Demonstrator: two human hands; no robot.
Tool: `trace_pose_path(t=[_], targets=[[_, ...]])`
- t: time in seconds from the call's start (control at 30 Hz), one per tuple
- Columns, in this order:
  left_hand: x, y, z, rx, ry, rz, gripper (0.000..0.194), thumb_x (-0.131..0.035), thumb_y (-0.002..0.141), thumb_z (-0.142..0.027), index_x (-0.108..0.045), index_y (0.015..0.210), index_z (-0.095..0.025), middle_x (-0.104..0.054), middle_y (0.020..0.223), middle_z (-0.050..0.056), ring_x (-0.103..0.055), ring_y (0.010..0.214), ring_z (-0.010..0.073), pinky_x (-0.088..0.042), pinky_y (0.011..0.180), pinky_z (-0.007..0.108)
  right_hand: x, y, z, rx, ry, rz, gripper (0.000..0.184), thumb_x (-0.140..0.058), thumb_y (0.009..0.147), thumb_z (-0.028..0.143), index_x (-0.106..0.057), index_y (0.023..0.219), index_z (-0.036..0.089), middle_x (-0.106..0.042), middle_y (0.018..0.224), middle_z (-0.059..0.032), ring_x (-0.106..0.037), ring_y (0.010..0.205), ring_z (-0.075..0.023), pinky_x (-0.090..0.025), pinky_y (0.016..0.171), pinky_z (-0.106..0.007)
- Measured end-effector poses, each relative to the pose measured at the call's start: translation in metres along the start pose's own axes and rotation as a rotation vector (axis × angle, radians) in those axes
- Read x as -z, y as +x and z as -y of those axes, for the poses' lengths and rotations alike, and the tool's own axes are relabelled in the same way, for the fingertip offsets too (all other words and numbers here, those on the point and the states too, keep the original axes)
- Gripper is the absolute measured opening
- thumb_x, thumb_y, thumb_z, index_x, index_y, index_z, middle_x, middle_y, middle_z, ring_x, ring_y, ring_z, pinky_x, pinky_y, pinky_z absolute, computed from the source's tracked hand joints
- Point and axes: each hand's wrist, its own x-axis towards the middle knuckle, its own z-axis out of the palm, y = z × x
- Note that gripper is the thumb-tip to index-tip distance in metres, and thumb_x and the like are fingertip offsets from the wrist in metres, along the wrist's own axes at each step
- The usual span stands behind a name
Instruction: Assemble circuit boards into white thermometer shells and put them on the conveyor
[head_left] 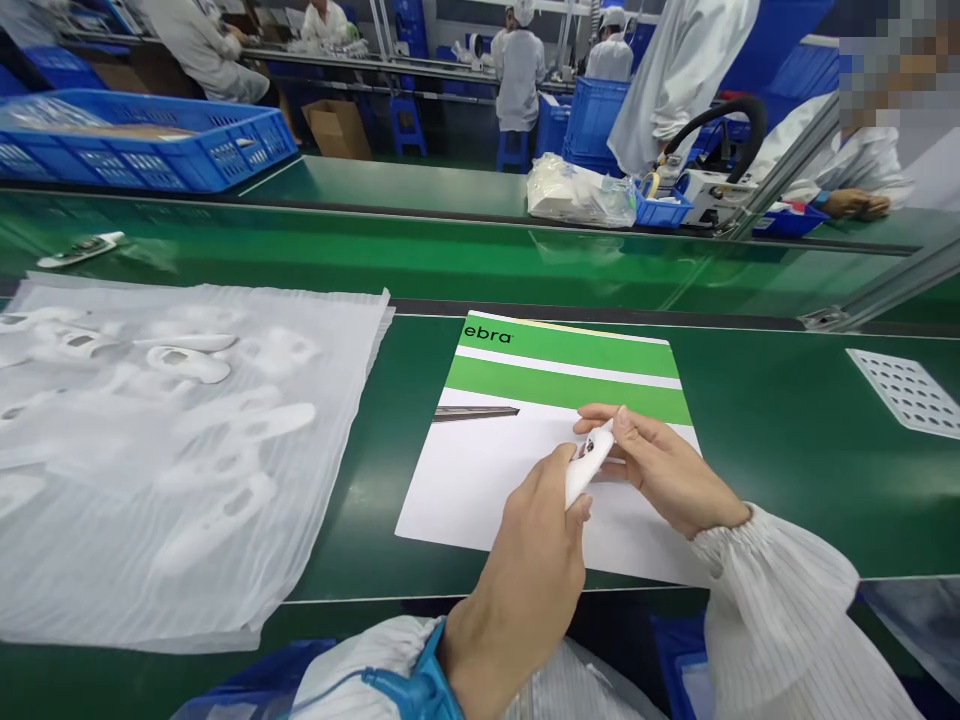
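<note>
And here we go: smooth, matt white plastic on that little part, held over a glossy coated paper card! Off to the side, sheer, crinkled plastic film, a shiny green bench top underneath, and that sleeve, finely striped white cloth!

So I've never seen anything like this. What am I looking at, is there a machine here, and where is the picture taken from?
There's no machine here. One camera worn on a person's head looks down at their bare hands. The left hand and right hand hold a small white part above a green-and-white printed sheet on a green workbench. To the left, more white parts show through a translucent plastic sheet.
</note>
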Motion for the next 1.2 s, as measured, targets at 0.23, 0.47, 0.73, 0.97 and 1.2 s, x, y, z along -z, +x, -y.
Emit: trace_pose_path(t=[0.23, 0.47, 0.73, 0.97, 1.2], targets=[[-0.014, -0.003, 0.01, -0.223, 0.184, -0.164, 0.032, -0.054, 0.094, -0.021, -0.055, 0.126, -0.029, -0.062, 0.097, 0.001, -0.058, 0.082, 0.0154, -0.047, 0.071, 0.027, 0.001, -0.01, -0.018, -0.09, 0.319, 0.029, 0.031, -0.058, 0.093, 0.048, -0.065, 0.106, 0.021, -0.061, 0.099, -0.0036, -0.057, 0.078, -0.0099, -0.05, 0.068, -0.02], [-0.022, -0.005, 0.013, -0.231, 0.178, -0.196, 0.039, -0.054, 0.091, -0.012, -0.056, 0.126, -0.029, -0.059, 0.092, 0.001, -0.054, 0.075, 0.0144, -0.044, 0.066, 0.026, -0.005, -0.012, -0.015, -0.135, 0.354, -0.023, 0.032, -0.06, 0.091, 0.048, -0.066, 0.108, 0.022, -0.063, 0.1, -0.0037, -0.058, 0.076, -0.0095, -0.049, 0.06, -0.018], [0.034, 0.047, -0.012, -0.186, 0.25, 0.195, 0.031, -0.069, 0.082, -0.036, -0.068, 0.112, -0.027, -0.068, 0.099, 0.005, -0.063, 0.088, 0.0244, -0.046, 0.072, 0.032, -0.004, -0.01, -0.008, -0.087, 0.367, -0.067, 0.067, -0.078, 0.077, 0.044, -0.052, 0.136, 0.026, -0.066, 0.097, -0.0037, -0.064, 0.088, -0.0169, -0.055, 0.082, -0.03], [0.092, 0.167, 0.012, -0.259, 0.579, -0.216, 0.022, -0.059, 0.089, -0.033, -0.069, 0.101, -0.018, -0.068, 0.102, 0.01, -0.062, 0.096, 0.0244, -0.047, 0.081, 0.034, 0.037, 0.011, 0.013, -0.175, 0.183, -0.275, 0.064, -0.076, 0.077, 0.047, -0.054, 0.133, 0.024, -0.063, 0.089, -0.0046, -0.063, 0.076, -0.0178, -0.057, 0.064, -0.028], [0.094, 0.191, 0.066, -0.216, 0.661, -0.44, 0.021, -0.044, 0.096, -0.023, -0.064, 0.091, -0.017, -0.06, 0.103, 0.01, -0.054, 0.101, 0.0252, -0.042, 0.088, 0.04, 0.086, 0.062, 0.051, -0.089, -0.224, -0.271, 0.093, -0.085, 0.066, 0.038, -0.038, 0.144, 0.017, -0.068, 0.097, -0.0105, -0.069, 0.091, -0.0278, -0.059, 0.082, -0.043]])
